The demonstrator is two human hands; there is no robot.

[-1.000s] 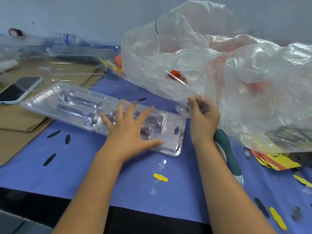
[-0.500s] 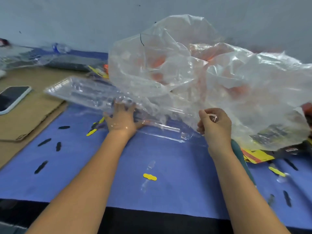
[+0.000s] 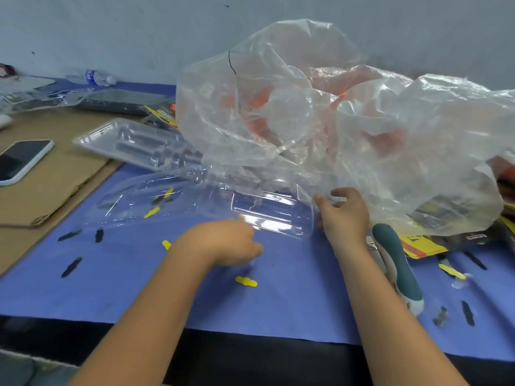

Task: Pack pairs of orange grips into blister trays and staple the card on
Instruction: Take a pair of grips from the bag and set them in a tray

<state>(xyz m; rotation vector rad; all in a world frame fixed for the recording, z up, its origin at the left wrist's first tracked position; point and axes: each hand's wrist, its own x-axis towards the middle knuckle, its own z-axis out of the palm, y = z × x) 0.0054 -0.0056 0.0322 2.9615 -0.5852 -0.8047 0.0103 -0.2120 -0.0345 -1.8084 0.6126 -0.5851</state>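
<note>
A person's left hand (image 3: 223, 243) pinches the near edge of an empty clear blister tray (image 3: 211, 201) on the blue desk (image 3: 292, 296); the right hand (image 3: 344, 215) curls at its end; orange grips (image 3: 384, 140) remain bagged; stapler (image 3: 395, 266) idle; packing appears barely begun.

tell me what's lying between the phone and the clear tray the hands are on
In the head view, brown cardboard under the phone reaches toward the clear tray, then bare blue mat.

A pale grey-blue wall (image 3: 111, 29) rises behind a table (image 3: 292, 302) under blue cloth.
</note>
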